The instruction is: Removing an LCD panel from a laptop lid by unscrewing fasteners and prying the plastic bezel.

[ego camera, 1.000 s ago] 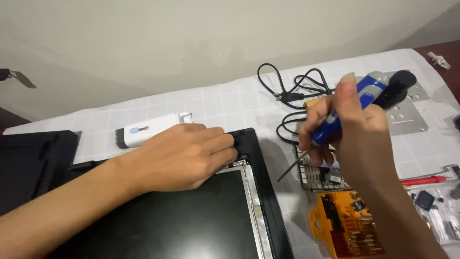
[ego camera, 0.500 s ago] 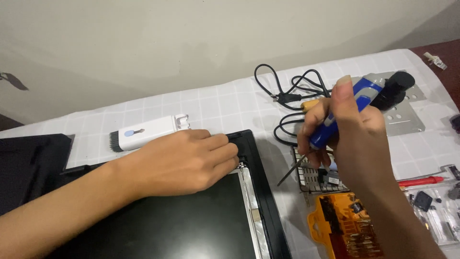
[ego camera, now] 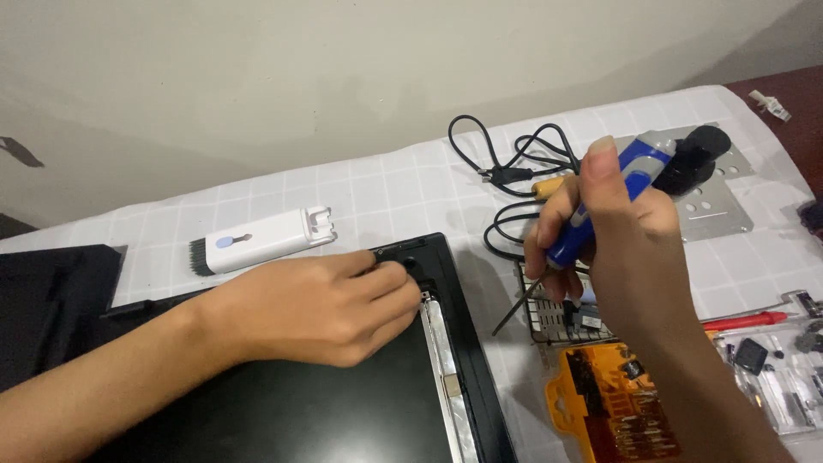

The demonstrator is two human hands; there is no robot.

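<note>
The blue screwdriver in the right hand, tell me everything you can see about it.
The screwdriver has a blue handle with grey grip patches, plastic or rubber by its look, and a thin dark metal shaft that ends in a fine tip. The right hand grips it like a pen, thumb along the handle. It is tilted, handle up and to the right, tip down and to the left, just right of the black panel and above the white checked cloth. Whether the tip touches anything is unclear.

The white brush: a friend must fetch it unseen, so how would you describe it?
On the white checked cloth, look just above the black panel under the left hand. The white brush lies there: a white bar, dark bristles at its left end.
</note>
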